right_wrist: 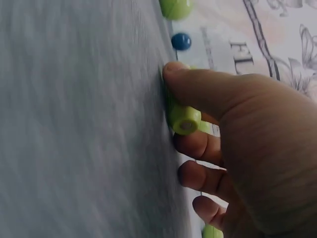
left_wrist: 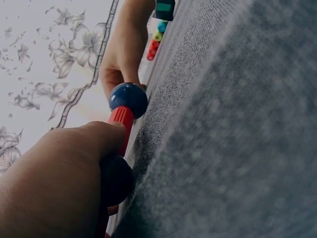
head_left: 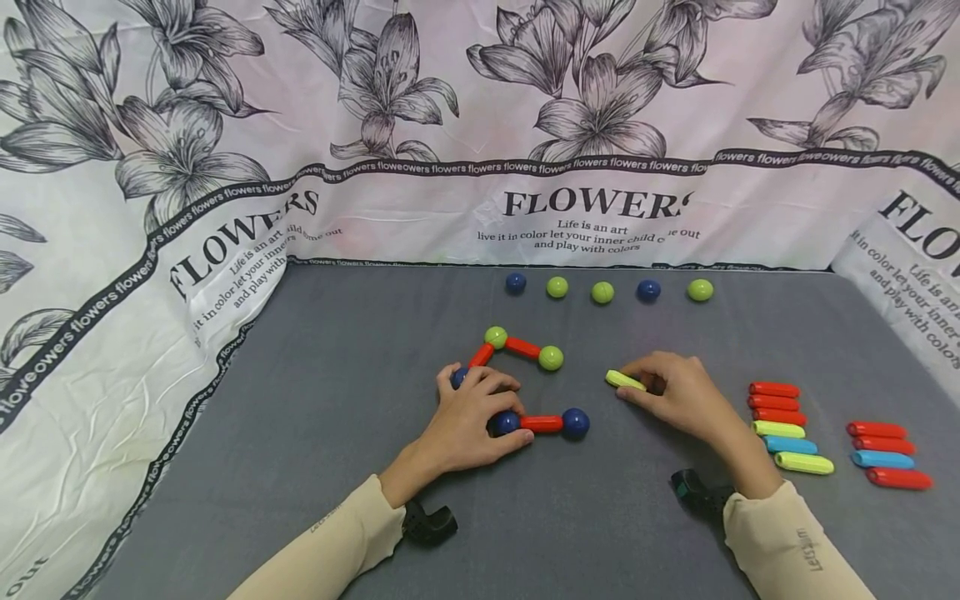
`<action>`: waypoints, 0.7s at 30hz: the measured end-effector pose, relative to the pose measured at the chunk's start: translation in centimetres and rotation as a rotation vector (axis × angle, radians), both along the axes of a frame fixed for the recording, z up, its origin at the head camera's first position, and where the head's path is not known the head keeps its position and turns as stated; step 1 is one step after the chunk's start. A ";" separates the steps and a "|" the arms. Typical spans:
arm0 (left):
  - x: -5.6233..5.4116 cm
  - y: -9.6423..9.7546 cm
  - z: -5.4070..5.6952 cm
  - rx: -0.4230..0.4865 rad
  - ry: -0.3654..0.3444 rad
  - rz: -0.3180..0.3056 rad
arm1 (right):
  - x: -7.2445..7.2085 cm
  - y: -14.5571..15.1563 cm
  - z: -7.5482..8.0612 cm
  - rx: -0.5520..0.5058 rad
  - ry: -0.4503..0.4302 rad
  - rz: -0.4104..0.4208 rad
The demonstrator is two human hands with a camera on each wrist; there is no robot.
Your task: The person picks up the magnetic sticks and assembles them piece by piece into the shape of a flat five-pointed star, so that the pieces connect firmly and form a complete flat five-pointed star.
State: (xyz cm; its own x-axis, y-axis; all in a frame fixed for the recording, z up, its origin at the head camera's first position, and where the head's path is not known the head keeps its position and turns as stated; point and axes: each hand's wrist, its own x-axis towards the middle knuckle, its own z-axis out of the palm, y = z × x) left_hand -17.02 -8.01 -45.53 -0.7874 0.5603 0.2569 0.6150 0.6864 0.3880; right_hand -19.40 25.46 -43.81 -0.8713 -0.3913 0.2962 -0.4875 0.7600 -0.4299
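My left hand (head_left: 467,418) lies over the near left side of a ball-and-rod shape. Its fingers curl around a blue ball (head_left: 504,423), and the thumb lies against a red rod (head_left: 542,424) ending in another blue ball (head_left: 576,423). At the far fingertips a third blue ball (head_left: 459,378) peeks out. From there red rods (head_left: 522,347) run through a green ball (head_left: 496,337) to a second green ball (head_left: 551,358). To the right, my right hand (head_left: 684,393) pinches a yellow-green rod (right_wrist: 184,119) between thumb and fingers, low over the cloth.
Along the back edge stands a row of loose blue and green balls (head_left: 602,292). At right lie two columns of rods: one of red, yellow-green and blue rods (head_left: 777,430), another of red and blue rods (head_left: 883,459). A flower-printed sheet (head_left: 420,217) borders the grey cloth (head_left: 337,350).
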 end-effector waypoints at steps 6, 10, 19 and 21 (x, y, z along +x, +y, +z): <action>0.0 0.0 0.0 0.009 0.012 -0.010 | 0.3 -1.7 -0.4 -0.055 -0.018 0.033; 0.0 0.0 0.0 0.022 0.034 -0.034 | 0.6 -2.9 -0.8 -0.096 -0.033 0.050; 0.1 0.0 0.0 0.024 0.044 -0.060 | 1.1 -5.1 -1.4 -0.216 -0.061 0.044; 0.0 0.0 -0.1 0.020 0.044 -0.068 | 1.2 -5.4 -1.5 -0.231 -0.064 0.031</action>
